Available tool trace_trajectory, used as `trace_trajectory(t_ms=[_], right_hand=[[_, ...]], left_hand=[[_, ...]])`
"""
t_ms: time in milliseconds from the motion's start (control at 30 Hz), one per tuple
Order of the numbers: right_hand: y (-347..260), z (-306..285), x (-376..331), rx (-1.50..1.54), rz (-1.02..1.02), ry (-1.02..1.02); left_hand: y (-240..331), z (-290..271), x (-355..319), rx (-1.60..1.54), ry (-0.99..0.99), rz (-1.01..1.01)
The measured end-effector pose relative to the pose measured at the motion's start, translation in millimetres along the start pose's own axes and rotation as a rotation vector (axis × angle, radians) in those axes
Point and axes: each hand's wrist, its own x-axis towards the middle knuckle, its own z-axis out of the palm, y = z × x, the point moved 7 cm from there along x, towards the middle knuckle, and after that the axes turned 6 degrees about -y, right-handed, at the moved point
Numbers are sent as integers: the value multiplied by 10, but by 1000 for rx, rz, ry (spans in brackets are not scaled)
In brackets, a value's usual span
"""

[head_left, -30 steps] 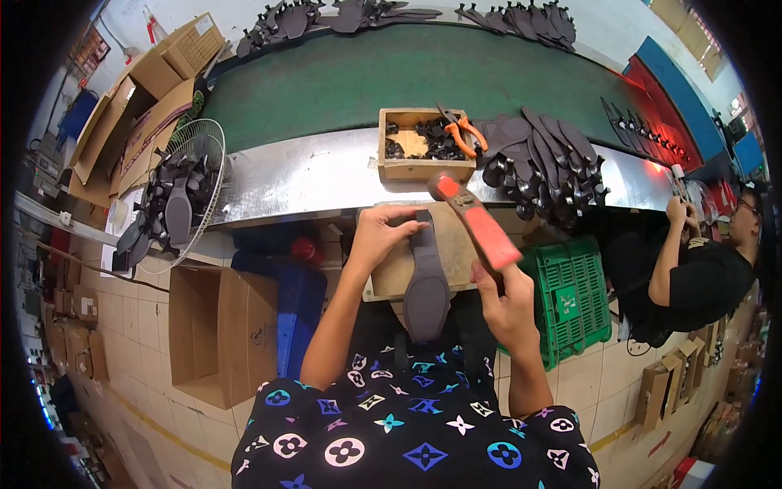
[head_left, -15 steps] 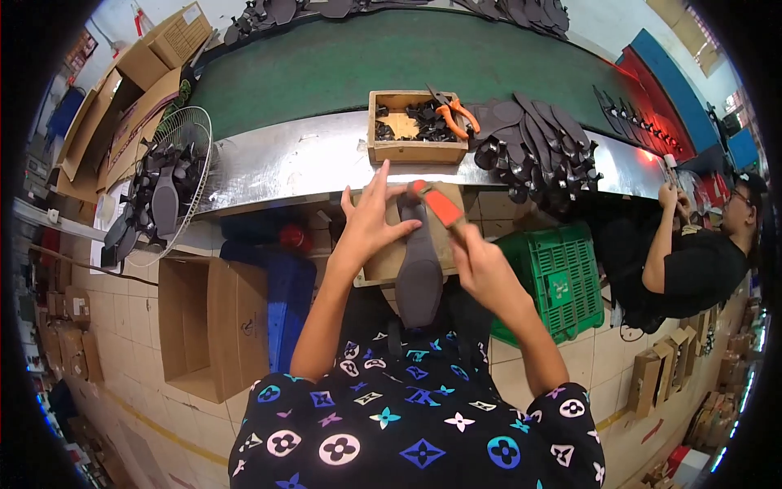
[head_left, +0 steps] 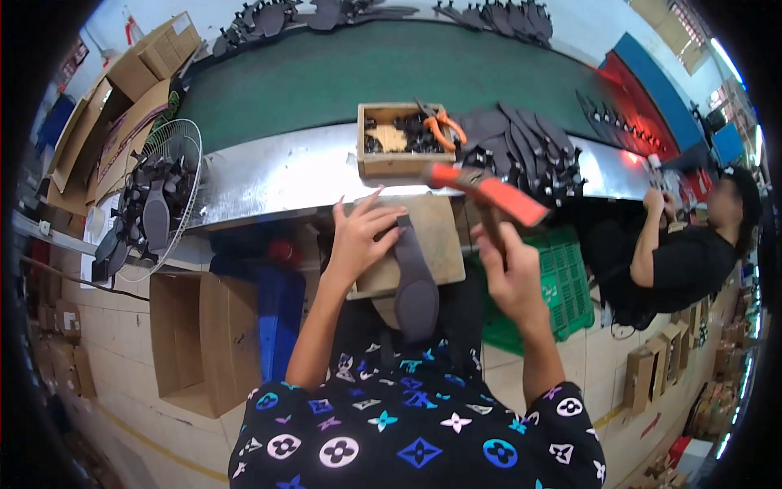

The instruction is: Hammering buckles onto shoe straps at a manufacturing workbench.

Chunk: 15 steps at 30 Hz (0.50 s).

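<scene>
Pinning the dark grey sole-shaped piece (head_left: pixel 414 285) flat with my open left hand (head_left: pixel 361 238); right hand (head_left: pixel 507 273) clamped on the orange-handled hammer (head_left: pixel 485 189), raised.

Dark grey sole-shaped piece (head_left: pixel 414 281) lay lengthwise on a tan work block (head_left: pixel 436 244), heel end overhanging toward the worker, toe end pinned flat under the left hand (head_left: pixel 362 238). Orange-headed hammer (head_left: pixel 487 189) was gripped by the handle in the right hand (head_left: pixel 507 273), head raised, tilted above the block.
</scene>
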Motion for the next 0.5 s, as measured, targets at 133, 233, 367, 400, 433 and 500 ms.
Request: trace_trajectory(t_ms=[133,233,367,400,433,500], right_hand=[[80,0,34,-182,-53,-41],[323,258,89,-319,-124,-188],[391,593,75,-477,-225,-425],[281,595,78,-433,-326,-369],[205,583,95,-112,-324,-394],[100,626,-54,462,-141,-478]], left_hand=[[595,-228,-144,-596,-213,2],[1115,-461,-290,-988,-314,-4],[1276,-415,-445,-1230,-473,-311],[1271,-385,-477,-1269,-501,-372],[1269,-349,-509,-1308,-529,-432],[1298,-323,-537,-1387,-553,-489]])
